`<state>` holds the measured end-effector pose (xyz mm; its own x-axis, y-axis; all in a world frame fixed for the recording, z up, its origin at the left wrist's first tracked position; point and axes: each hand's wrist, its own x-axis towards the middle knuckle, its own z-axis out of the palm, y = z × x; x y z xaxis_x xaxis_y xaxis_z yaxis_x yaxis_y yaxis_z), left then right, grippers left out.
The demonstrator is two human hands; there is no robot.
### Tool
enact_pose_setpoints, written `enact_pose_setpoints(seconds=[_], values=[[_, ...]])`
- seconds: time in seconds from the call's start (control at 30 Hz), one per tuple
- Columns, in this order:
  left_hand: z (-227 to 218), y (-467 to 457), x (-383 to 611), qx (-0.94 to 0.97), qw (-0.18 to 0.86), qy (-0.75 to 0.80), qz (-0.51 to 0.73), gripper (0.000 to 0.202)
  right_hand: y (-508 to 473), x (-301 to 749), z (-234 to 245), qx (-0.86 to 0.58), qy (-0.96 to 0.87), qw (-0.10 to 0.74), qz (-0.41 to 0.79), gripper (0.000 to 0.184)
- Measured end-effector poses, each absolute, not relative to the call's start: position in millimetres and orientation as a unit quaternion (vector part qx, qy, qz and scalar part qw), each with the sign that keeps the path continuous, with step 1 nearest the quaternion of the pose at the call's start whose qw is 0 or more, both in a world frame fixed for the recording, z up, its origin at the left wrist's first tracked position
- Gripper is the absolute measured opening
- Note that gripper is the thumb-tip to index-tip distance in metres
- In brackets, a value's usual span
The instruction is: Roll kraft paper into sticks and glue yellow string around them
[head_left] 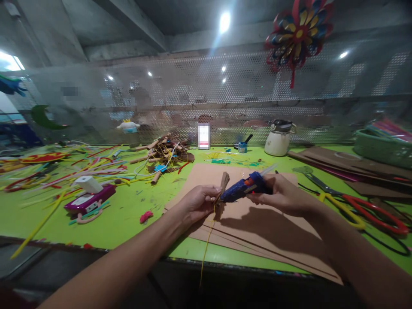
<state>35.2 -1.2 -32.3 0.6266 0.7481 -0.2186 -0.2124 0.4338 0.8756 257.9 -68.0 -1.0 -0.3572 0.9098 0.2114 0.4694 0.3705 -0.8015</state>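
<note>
My left hand [198, 201] is closed round a small brown cardboard piece [224, 181] and a thin yellow strand [206, 244] that hangs down past the table edge. My right hand [280, 195] grips a blue hot glue gun [244, 187], its nozzle touching the cardboard piece. Both hands hover over a stack of brown cardboard sheets [257, 231] on the green table [135, 214].
Large scissors with red and yellow handles [350, 204] lie to the right. A pile of cardboard rolls and wires [165, 154], a white pot [278, 138], a purple box [90, 201], coloured strips [64, 171] and a green basket [383, 148] sit around. A perforated screen [206, 94] backs the table.
</note>
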Motion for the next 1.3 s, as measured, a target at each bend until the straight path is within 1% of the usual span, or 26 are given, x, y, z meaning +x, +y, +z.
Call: enact_pose_setpoints(seconds=[0.23, 0.43, 0.57, 0.77, 0.93, 1.1, 1.3], values=[[-36, 3, 35, 0.46, 0.793, 0.274, 0.29, 0.009, -69, 259, 4, -0.458, -0.754, 0.361, 0.303, 0.024], [-32, -2, 36, 0.435, 0.787, 0.309, 0.309, 0.009, -70, 257, 3, -0.447, -0.758, 0.34, 0.332, 0.025], [-32, -2, 35, 0.441, 0.795, 0.29, 0.299, 0.009, -70, 256, 4, -0.444, -0.756, 0.355, 0.323, 0.025], [-35, 1, 35, 0.432, 0.792, 0.301, 0.309, 0.01, -70, 256, 4, -0.438, -0.766, 0.337, 0.329, 0.026], [-35, 0, 36, 0.452, 0.792, 0.284, 0.296, 0.008, -70, 257, 7, -0.453, -0.756, 0.355, 0.311, 0.022], [-36, 1, 34, 0.454, 0.789, 0.289, 0.298, 0.008, -71, 256, 8, -0.447, -0.758, 0.348, 0.325, 0.021], [-37, 3, 35, 0.463, 0.787, 0.28, 0.297, 0.009, -70, 260, 10, -0.46, -0.748, 0.361, 0.313, 0.02]])
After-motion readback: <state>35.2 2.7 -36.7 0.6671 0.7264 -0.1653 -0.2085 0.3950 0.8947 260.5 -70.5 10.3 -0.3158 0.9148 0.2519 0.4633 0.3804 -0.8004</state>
